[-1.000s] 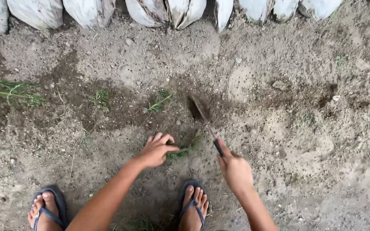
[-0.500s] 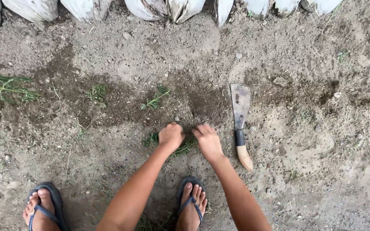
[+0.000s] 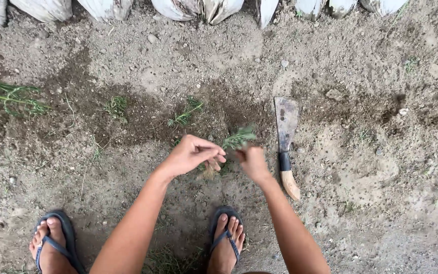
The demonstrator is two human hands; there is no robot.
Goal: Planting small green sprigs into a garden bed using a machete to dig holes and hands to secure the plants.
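My left hand (image 3: 191, 155) has its fingers curled loosely, pinching the pale root end of a small green seedling (image 3: 238, 138). My right hand (image 3: 253, 161) is closed around the same little plant from the other side, leafy top poking up between both hands, just above the dark damp soil (image 3: 143, 122). The flat-bladed digging knife (image 3: 285, 137) with the wooden handle is lying on the ground just right of my right hand. More seedlings (image 3: 184, 114) lie further left, flip-flops (image 3: 225, 238) below, pale sacks (image 3: 198, 9) along the top.
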